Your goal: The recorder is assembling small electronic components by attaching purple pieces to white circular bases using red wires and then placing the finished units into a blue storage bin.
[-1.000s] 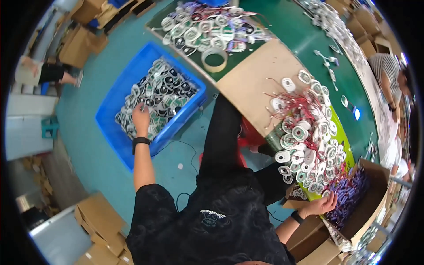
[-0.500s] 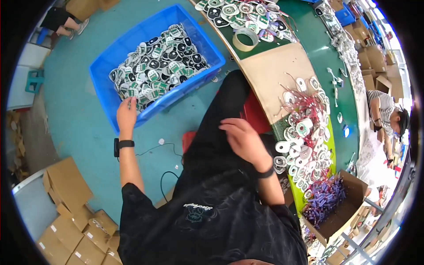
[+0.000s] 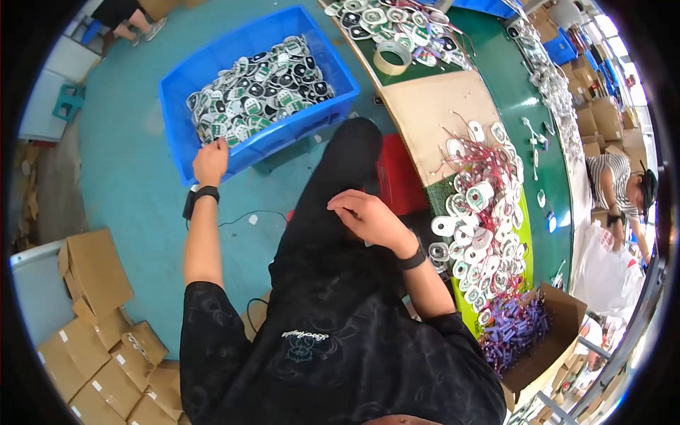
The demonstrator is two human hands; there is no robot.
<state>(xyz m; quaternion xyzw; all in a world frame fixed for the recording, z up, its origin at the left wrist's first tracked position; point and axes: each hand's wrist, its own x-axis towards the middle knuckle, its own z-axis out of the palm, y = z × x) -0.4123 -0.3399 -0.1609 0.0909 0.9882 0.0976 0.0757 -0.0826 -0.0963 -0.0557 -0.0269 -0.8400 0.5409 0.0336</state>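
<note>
Nearer than the bin (image 3: 301, 129), the right hand (image 3: 368, 218) is hanging, loosely bent, over a leg (image 3: 343, 152); at the bin's near rim the left hand (image 3: 211, 163) is resting half-curled, and I cannot tell whether either is grasping anything. Boards (image 3: 255, 92) are lying heaped inside the bin, probably for easy reach. Right of it, past the obstructing leg, discs (image 3: 480, 195) and tape (image 3: 389, 69) are crowding the worktop (image 3: 510, 81).

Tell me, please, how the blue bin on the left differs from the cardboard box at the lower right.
The blue bin is bright blue, whereas the cardboard box is brown. The bin holds flat, rounded pieces in white, black and green; the box holds small purple parts. The left hand is at the bin's near edge, while neither hand is at the box. Both are open-topped.
</note>
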